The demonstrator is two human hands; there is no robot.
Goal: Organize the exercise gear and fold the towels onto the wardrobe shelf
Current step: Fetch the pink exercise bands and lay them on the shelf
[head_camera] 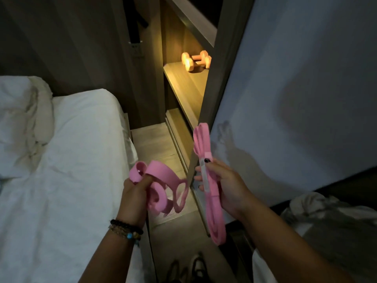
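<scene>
Both hands grip pink bands: left hand [134, 188] a loose tangle [163, 193], right hand [222, 186] a folded bundle [212, 201]. Only dumbbells [195, 60] sit at the wardrobe shelf's [183, 86] back edge; towels apparently remain.

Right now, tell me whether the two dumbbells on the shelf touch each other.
Cannot tell. In the head view the dumbbells overlap on the lit shelf, hiding any gap.

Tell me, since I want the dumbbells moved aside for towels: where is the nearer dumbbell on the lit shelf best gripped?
Grip the nearer dumbbell round its thin middle bar, reaching in from the open shelf front. The wide end heads would likely stop a hand sliding off.
</scene>
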